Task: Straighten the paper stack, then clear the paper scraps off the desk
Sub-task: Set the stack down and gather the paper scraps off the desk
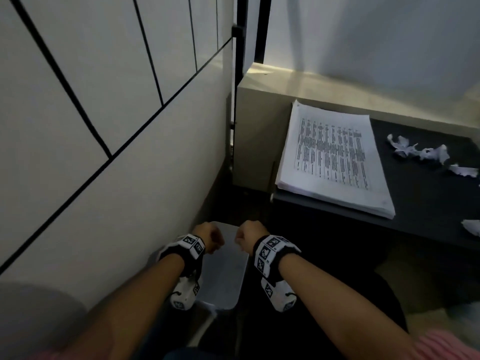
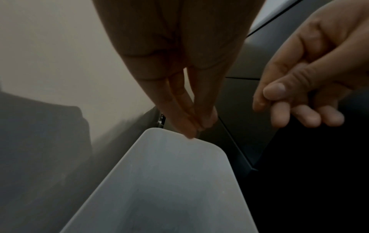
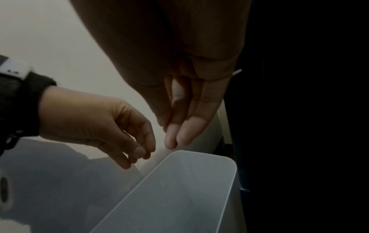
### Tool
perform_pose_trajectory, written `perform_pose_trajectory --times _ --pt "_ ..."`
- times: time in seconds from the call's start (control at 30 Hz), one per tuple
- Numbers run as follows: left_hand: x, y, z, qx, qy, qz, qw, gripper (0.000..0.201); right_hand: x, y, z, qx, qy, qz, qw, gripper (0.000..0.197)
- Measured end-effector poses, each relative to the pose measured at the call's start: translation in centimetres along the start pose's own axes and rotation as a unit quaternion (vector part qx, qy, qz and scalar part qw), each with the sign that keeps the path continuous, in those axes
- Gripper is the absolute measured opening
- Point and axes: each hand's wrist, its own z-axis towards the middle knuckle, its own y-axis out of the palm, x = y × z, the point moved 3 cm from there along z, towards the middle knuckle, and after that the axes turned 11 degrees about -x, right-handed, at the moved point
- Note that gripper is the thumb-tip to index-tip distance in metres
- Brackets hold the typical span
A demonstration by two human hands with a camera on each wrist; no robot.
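A stack of printed paper [image 1: 332, 157] lies squared on the dark desk [image 1: 428, 203] at the right. Torn white paper scraps [image 1: 420, 152] are strewn beyond it, with one more scrap [image 1: 472, 227] at the desk's front right. Both hands hang low to the left of the desk, over an open white bin [image 1: 226, 271]. My left hand [image 1: 217, 245] points its fingers [image 2: 191, 123] down at the bin's rim, thumb close to the fingertips, with nothing seen in it. My right hand [image 1: 240, 242] hangs beside it, its fingers [image 3: 179, 137] loosely straight, also holding nothing that I can see.
A pale panelled wall [image 1: 104, 100] with black lines runs close on the left of the bin. A black metal post [image 1: 240, 48] stands at the desk's far left corner. The bin's inside [image 2: 169, 181] looks bare where it shows. Under the desk it is dark.
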Motion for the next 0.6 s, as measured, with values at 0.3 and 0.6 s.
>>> perform_pose_trajectory --times 0.3,0.6 --pt "-0.7 0.9 2.1 -0.021 -0.068 0.042 0.997 0.025 -0.2 0.6 0.7 -0.007 -0.029 0.035 0.999 0.020" --pt "0.1 1.0 2.2 -0.025 -0.111 0.064 0.991 0.006 -1.2 -0.3 -1.3 -0.026 -0.082 0.027 0.996 0.022"
